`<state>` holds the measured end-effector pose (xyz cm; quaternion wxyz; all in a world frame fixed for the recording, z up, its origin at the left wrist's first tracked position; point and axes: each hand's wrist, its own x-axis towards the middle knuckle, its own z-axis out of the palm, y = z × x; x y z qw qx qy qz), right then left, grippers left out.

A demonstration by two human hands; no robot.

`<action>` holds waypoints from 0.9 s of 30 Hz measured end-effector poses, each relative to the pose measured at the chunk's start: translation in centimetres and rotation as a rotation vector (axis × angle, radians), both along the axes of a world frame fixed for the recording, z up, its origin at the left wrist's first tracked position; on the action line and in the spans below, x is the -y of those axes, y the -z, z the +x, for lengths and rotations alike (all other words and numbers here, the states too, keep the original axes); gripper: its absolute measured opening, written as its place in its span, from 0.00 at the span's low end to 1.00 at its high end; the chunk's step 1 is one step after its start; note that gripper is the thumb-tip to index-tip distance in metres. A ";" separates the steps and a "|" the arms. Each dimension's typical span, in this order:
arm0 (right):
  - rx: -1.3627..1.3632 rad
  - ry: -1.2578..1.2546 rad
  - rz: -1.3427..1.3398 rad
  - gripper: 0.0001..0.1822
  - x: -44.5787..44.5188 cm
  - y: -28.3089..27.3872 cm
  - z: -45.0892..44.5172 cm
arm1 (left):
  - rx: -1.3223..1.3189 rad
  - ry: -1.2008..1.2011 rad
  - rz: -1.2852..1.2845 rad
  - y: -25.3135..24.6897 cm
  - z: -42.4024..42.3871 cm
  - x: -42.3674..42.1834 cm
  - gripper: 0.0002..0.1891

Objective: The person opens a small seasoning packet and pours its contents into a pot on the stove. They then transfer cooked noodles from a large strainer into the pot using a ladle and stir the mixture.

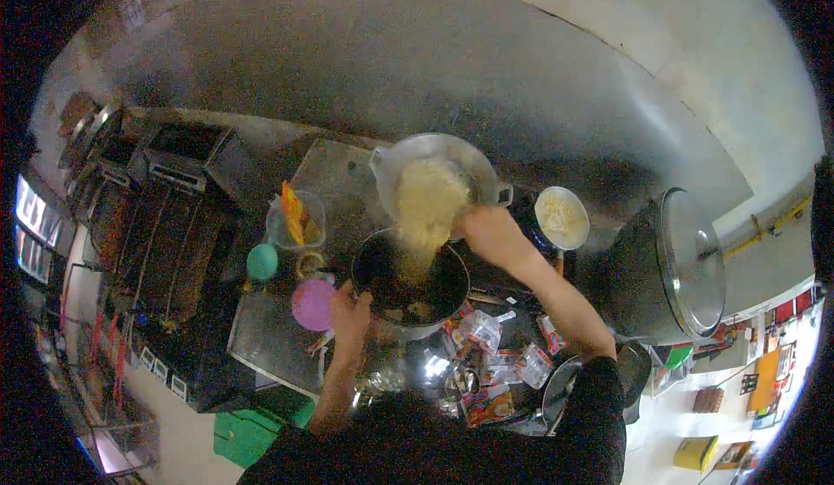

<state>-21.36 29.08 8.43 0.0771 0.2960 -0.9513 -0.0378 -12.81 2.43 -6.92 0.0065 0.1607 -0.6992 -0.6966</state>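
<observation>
A large dark-lined pot (pixel 384 276) stands before me on the counter. My left hand (pixel 352 309) grips its near left rim or handle. Above and behind it is a wide aluminium pot (pixel 479 159) with side handles. A blurred mass of pale yellow food, probably noodles (pixel 431 201), hangs from over the aluminium pot down into the dark pot. My right hand (pixel 488 234) is closed at the right side of this mass, seemingly on a utensil that the food and fingers hide. Steam hazes the view.
A white pan (pixel 561 218) with pale food sits right. Beyond it stands a tall lidded stockpot (pixel 694 263). Torn food packets (pixel 498 367) litter the near counter. At left are a plastic tub (pixel 313 214), a teal bowl (pixel 262 261) and a pink bowl (pixel 313 304).
</observation>
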 end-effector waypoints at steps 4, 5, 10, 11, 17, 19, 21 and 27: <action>0.010 0.177 -0.070 0.06 -2.2 5.1 -8.1 | 0.049 0.080 0.052 -5.2 0.5 -0.7 0.18; 0.014 0.177 -0.109 0.06 -2.0 6.0 -9.7 | -0.018 0.036 -0.053 -3.0 0.4 -0.4 0.17; 0.134 0.102 -0.030 0.08 -1.0 10.1 -13.0 | -0.238 -0.097 -0.182 4.1 -0.2 -0.4 0.15; 0.133 0.044 -0.026 0.09 -1.9 11.2 -13.2 | -0.149 -0.053 -0.102 3.0 -0.1 -0.6 0.15; 0.219 -0.052 -0.071 0.11 -2.1 5.7 -7.4 | 0.010 0.020 0.168 -5.2 1.0 -1.1 0.14; 0.284 -0.024 -0.072 0.11 -2.2 4.5 -6.2 | 0.038 0.021 0.206 -6.2 1.1 -1.2 0.14; 0.318 -0.062 -0.155 0.10 -2.3 4.2 -4.5 | -0.021 0.017 0.083 -4.8 1.0 -0.9 0.13; 0.234 0.050 0.007 0.05 -1.6 2.5 -0.5 | -0.031 0.010 -0.019 -2.4 0.6 -0.9 0.11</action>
